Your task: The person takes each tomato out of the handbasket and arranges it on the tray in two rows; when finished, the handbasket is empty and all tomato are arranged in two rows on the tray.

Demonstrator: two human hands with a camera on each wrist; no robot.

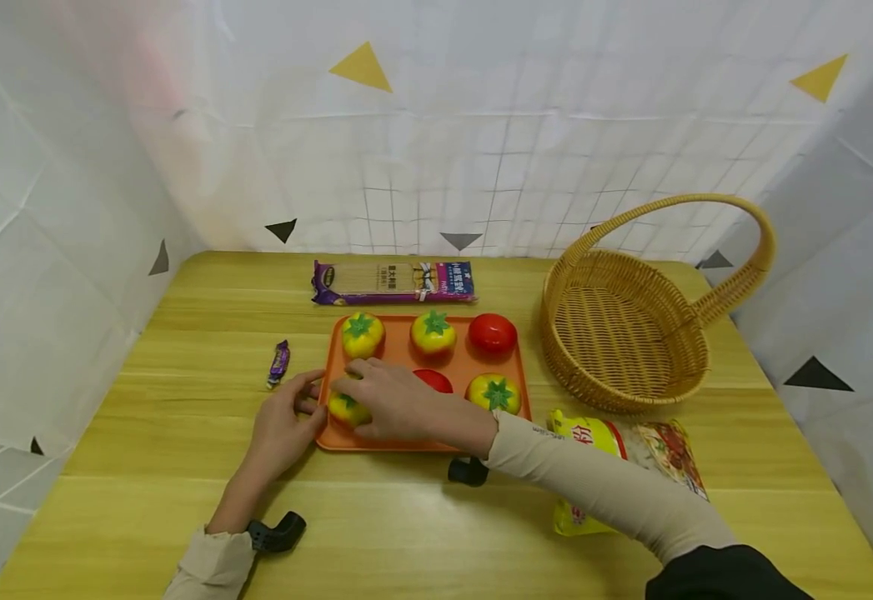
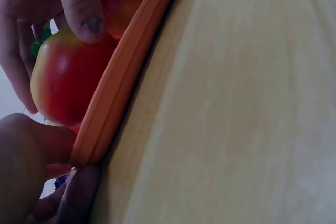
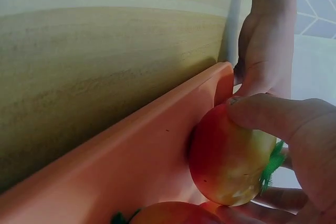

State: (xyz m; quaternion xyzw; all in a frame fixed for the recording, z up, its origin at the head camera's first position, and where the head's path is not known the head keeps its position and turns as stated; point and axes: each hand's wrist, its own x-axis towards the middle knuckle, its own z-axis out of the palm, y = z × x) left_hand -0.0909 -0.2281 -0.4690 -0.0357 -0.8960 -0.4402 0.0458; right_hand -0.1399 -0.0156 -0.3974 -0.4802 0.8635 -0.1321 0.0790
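Note:
An orange tray (image 1: 397, 337) lies mid-table with several toy tomatoes in it, some yellow with green leaf tops, some showing red. My left hand (image 1: 282, 429) is at the tray's left side; in the left wrist view its thumb and fingers pinch the rim near the front corner. The right hand (image 1: 406, 404) reaches across the tray and grips the front-left toy tomato (image 3: 226, 156), thumb on one side and fingers round the other. That tomato is red below and yellow near its green leaves, and it sits by the tray's corner. The right hand partly hides a red one (image 1: 433, 381).
Behind the tray lies a pack of noodles (image 1: 394, 282). A small purple wrapped candy (image 1: 279, 363) is left of it. On the right stands a wicker basket (image 1: 619, 333) with a tall handle. A yellow food bag (image 1: 594, 433) lies partly under the right forearm.

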